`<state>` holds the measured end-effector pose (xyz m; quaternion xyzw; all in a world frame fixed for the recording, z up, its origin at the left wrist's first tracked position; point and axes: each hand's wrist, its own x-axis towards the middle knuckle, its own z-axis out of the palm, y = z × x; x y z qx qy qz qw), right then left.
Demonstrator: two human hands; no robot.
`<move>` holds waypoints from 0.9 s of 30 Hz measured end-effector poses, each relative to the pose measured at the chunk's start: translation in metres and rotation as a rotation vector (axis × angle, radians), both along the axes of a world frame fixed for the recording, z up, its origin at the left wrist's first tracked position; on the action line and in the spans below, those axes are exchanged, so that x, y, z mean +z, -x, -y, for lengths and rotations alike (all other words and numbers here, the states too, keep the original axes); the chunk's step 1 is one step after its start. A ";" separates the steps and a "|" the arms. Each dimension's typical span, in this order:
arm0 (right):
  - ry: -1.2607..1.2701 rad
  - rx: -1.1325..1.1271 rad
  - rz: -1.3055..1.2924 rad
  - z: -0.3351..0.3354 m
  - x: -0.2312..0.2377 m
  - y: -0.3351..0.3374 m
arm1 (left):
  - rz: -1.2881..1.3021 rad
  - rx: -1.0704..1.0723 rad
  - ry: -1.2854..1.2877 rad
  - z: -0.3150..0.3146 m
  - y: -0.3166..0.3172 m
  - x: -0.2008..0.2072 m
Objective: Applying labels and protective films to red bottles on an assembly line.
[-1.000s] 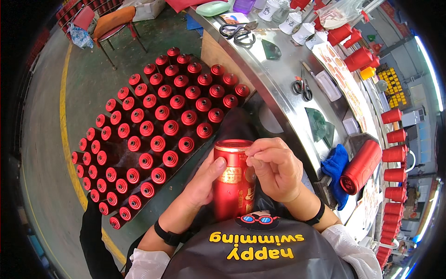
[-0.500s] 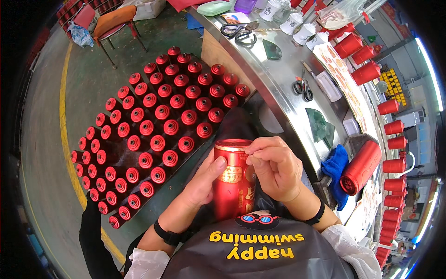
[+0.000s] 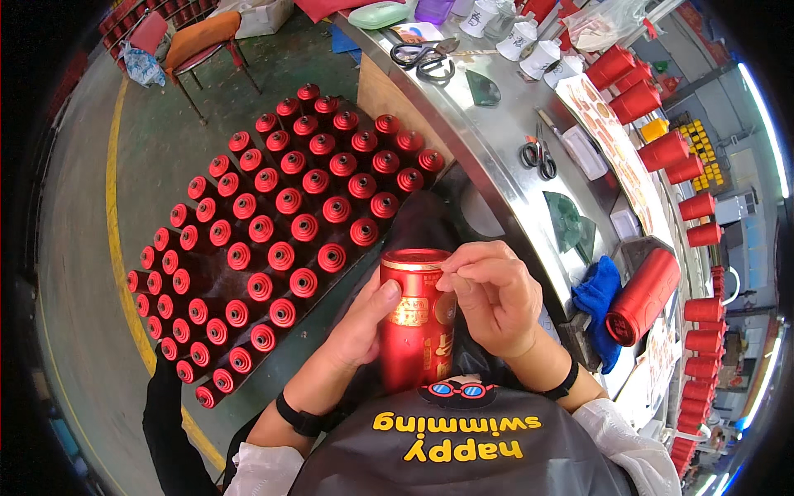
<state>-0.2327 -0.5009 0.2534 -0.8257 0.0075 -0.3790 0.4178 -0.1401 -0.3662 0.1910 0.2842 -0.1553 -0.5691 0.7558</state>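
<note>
Upright in front of my body is a red metal can (image 3: 405,355), with a gold band below its rim and gold patterns down its side. My left hand (image 3: 357,324) wraps round its left side, thumb on the front. On the opposite side, my right hand (image 3: 501,304) is closed in a pinch by the gold band, its fingertips against the can. Whatever lies between those fingertips is too small to make out. A second red can (image 3: 643,296) rests on its side to the right, on a dark support beside a blue cloth (image 3: 597,299).
At left, a low rack holds many red stepped-top pieces (image 3: 289,200) on dark spindles. The metal bench (image 3: 513,124) at right carries scissors (image 3: 539,155), larger shears (image 3: 426,59), dark green sheets (image 3: 564,221) and a printed sheet (image 3: 608,124). Beyond hang red cups (image 3: 703,310).
The hanging red cups beyond the bench have shifted along their line. My right fingertips have moved very slightly at the can's upper edge; my left hand keeps its hold.
</note>
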 end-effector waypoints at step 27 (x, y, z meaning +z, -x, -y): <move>0.056 0.003 -0.001 0.003 -0.002 -0.001 | -0.052 -0.020 0.005 0.001 0.000 -0.004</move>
